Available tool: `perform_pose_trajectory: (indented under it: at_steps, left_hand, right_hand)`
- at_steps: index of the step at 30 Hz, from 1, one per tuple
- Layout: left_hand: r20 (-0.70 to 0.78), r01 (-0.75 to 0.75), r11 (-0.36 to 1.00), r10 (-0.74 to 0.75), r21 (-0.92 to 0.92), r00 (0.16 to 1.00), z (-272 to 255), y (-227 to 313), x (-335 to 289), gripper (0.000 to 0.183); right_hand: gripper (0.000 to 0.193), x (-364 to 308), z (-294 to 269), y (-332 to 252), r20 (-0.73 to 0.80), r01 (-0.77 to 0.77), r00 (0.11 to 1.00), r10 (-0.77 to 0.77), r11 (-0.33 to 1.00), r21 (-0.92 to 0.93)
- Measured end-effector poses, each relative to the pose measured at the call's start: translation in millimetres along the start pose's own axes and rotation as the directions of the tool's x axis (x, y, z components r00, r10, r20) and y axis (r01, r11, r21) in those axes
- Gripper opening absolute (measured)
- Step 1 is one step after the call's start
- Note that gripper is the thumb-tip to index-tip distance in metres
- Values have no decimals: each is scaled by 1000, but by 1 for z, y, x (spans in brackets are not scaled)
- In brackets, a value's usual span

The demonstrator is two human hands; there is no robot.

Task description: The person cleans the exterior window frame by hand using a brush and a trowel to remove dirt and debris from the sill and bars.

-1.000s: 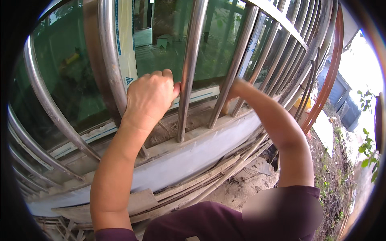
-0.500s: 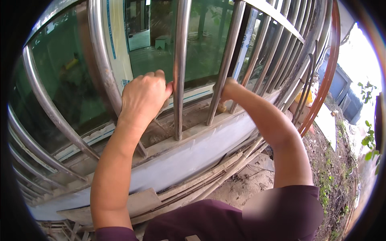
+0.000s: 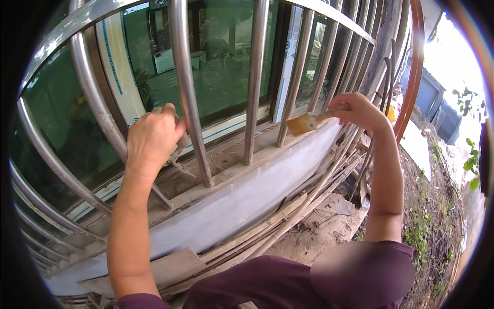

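My right hand [image 3: 357, 110] is closed on the handle of a flat paintbrush [image 3: 301, 124] with yellowish bristles. The brush points left, outside the steel bars, with its bristles just above the ledge by one bar. At the left, my left hand [image 3: 154, 136] is curled beside a steel window bar [image 3: 190, 98], its thumb near the bar. Below its fingers shows a thin grey-brown tool [image 3: 180, 164] with a narrow end, mostly hidden by the hand, so its kind is unclear. Dust and dirt lie on the window sill [image 3: 226, 159] behind the bars.
Green-tinted window glass [image 3: 221, 77] stands behind the curved steel grille. A whitish wall band [image 3: 247, 198] runs under the sill. Long poles and boards [image 3: 288, 221] lie along its foot. To the right are an orange-brown pipe [image 3: 413, 77] and ground with plants [image 3: 432, 226].
My right hand has drawn back from between the bars, bringing the paintbrush outside into sight. The view has shifted, so the bars and my left hand appear further left. The left hand stays closed.
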State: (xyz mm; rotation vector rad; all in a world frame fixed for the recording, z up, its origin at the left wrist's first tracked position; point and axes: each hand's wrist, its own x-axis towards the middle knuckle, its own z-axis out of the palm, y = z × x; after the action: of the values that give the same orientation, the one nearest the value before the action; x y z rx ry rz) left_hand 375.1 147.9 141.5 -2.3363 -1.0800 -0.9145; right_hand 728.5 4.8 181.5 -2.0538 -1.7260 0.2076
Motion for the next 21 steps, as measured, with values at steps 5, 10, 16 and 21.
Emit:
perform_pose_trajectory:
  at_steps: [5,10,16,21]
  left_hand:
    - [26,21,1000,-21,-12,999,3,0,0,20]
    - [11,2,1000,-3,22,1000,2,1,1,22]
    - [48,43,999,-43,6,998,1,4,1,17]
    - [36,14,1000,-15,28,999,2,4,2,22]
  right_hand:
    - [13,4,32,48,-218,28,969,-115,930,-366]
    - [14,23,87,60,-103,235,926,-363,769,-595]
    - [20,30,99,87,-192,190,972,-133,930,316]
    - [17,37,131,96,-268,154,963,-38,891,427]
